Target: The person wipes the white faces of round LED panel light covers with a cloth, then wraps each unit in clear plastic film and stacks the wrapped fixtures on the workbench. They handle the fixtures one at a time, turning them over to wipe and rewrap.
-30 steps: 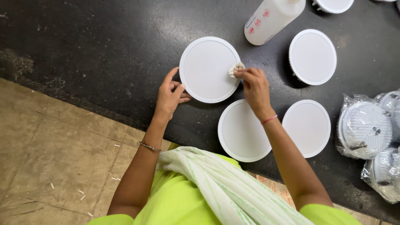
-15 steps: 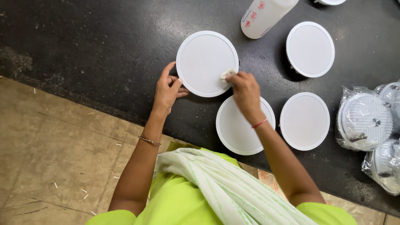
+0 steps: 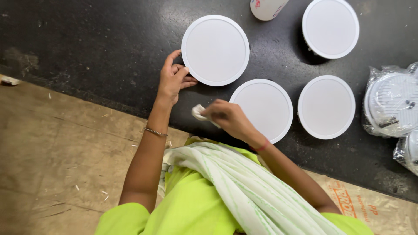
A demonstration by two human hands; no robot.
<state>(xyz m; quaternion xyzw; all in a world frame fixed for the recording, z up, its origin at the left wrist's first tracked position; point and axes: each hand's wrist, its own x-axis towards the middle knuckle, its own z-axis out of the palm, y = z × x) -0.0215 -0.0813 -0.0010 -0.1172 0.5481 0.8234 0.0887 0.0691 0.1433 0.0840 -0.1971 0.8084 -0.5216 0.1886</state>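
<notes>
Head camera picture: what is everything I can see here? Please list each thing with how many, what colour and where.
round discs: four, white, flat on the black table; one by the left hand, one under the right forearm, two further right
bottle: one, white, top edge, only its base shows
bagged round parts: two, white-grey in clear plastic, right edge
table: one, black
floor: brown, lower left
sack: one, tan, lower right
cloth: one small white wad, in the right hand
left hand: touches the near disc's rim
right hand: closed on the cloth, off the disc
</notes>
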